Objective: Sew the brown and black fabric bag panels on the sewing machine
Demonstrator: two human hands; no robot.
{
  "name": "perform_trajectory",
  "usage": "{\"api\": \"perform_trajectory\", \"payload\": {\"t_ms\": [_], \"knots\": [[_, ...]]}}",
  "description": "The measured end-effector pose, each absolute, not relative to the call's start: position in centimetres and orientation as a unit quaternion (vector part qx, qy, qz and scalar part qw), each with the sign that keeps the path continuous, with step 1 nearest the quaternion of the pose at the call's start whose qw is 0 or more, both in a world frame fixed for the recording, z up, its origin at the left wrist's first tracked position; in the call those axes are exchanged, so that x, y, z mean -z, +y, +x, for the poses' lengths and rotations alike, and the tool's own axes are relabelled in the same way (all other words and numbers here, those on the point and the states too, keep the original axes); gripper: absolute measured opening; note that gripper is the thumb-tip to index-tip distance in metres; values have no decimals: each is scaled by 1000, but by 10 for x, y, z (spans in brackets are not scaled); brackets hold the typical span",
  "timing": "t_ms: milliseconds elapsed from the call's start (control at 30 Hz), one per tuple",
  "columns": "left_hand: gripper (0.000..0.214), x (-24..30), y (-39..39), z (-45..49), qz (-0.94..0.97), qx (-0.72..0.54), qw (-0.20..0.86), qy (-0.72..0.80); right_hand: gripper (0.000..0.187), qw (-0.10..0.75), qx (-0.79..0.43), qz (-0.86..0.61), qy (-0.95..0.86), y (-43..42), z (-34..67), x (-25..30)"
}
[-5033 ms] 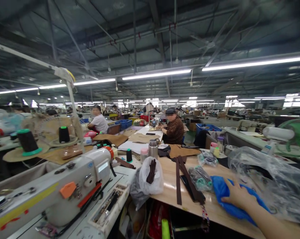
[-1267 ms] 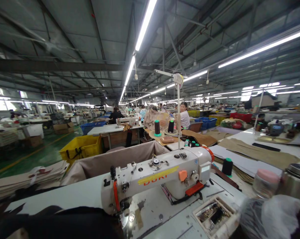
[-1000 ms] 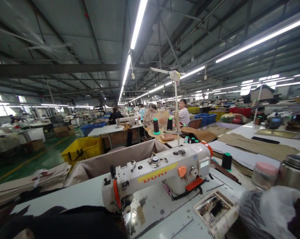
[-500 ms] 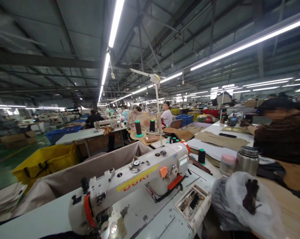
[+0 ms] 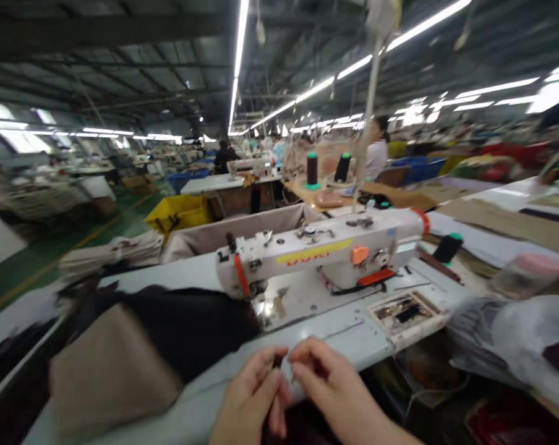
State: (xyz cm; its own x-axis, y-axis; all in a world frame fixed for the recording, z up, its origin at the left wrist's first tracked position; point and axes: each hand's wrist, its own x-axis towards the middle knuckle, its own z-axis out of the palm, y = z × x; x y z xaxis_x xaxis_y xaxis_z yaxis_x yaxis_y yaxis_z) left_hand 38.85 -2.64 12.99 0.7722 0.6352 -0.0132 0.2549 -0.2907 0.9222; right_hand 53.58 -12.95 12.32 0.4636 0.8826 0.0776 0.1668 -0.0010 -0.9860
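Note:
My left hand [image 5: 254,395] and my right hand [image 5: 330,386] are close together in front of the table's near edge, fingers curled and fingertips nearly touching. A small dark bit shows at the left thumb and forefinger, too small to name. The right thumb and forefinger are pinched; anything between them is too small to make out. Just beyond stands a white sewing machine [image 5: 302,254] with orange parts. To its left a black piece of material [image 5: 182,327] lies on the table [image 5: 242,355], and a beige-brown piece [image 5: 115,371] lies nearer to me.
A tray of small metal parts [image 5: 407,312] is set at the table's right. Plastic bags [image 5: 516,337] and a pink-lidded jar [image 5: 534,272] stand farther right. Behind are thread cones [image 5: 311,171], a yellow bin [image 5: 180,213] and stacked pieces [image 5: 115,253].
My view has turned down and to the left. Both my hands, and the black and beige-brown pieces, have come into view; the co-worker at the right has left it.

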Motion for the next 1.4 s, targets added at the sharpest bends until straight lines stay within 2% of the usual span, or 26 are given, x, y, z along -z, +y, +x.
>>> {"api": "perform_trajectory", "payload": {"t_ms": [33, 67, 133, 300, 433, 633, 867, 967, 1033, 1100, 1200, 1300, 1367, 1400], "knots": [[37, -129, -24, 391, 709, -162, 635, 261, 27, 580, -331, -628, -399, -127, 526, -119], [34, -129, -22, 392, 648, -168, 700, 249, 28, 587, -350, -619, -388, -125, 521, -116], [32, -132, -20, 395, 578, -183, 760, 235, 28, 604, -388, -589, -370, -125, 522, -114], [29, -138, -25, 395, 560, -185, 777, 219, 25, 654, -436, -513, -345, -126, 529, -113], [28, -133, -28, 393, 552, -164, 793, 198, 26, 651, -439, -526, -325, -123, 527, -114], [27, -132, -28, 388, 538, -99, 813, 201, 30, 694, -417, -519, -272, -128, 530, -112], [28, -133, -28, 392, 543, -85, 806, 218, 31, 704, -414, -512, -264, -134, 531, -114], [27, -133, -29, 392, 566, -66, 789, 230, 29, 673, -395, -551, -297, -134, 532, -115], [25, -132, -29, 390, 611, -46, 753, 240, 32, 640, -383, -586, -316, -136, 532, -114], [24, -132, -24, 385, 706, -51, 664, 241, 34, 613, -375, -611, -331, -138, 531, -112], [28, -130, 1, 379, 878, -115, 412, 215, 30, 549, -348, -652, -391, -140, 530, -104], [29, -123, 49, 384, 961, -166, 125, 184, 26, 480, -281, -682, -475, -127, 535, -92], [25, -114, 84, 393, 973, -154, -4, 175, 19, 463, -241, -682, -512, -105, 540, -82], [23, -109, 99, 397, 974, -142, -30, 175, 14, 459, -225, -678, -529, -91, 543, -76]]}}
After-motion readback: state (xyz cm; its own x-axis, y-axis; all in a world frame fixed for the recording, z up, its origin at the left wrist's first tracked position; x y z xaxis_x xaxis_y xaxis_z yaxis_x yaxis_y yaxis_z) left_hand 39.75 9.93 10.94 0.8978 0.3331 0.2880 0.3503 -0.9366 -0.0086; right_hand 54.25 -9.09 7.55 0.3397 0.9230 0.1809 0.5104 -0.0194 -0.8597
